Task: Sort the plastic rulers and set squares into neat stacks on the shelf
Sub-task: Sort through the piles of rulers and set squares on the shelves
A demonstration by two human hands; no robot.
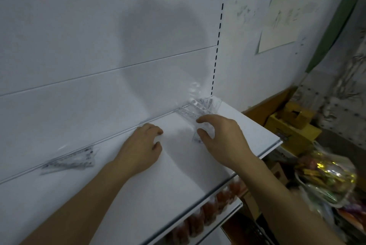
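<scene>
A white back panel [99, 37] rises in horizontal sections, and a large soft shadow [158, 46] falls across its middle. A slotted upright strip [218, 35] of dark dashes runs down the panel's right edge. To the right, a pale sheet of paper [281, 25] with faint handwriting hangs on the wall [247, 56], beside a green band [340, 15]. Lower right, yellow cardboard boxes [291, 128] sit close together near a brown carton edge [271, 98]. Below them lies a clear plastic bag [326, 177] of colourful small items, too blurred to identify. A lower tier holds a row of reddish-orange packets [208, 213], partly hidden.
</scene>
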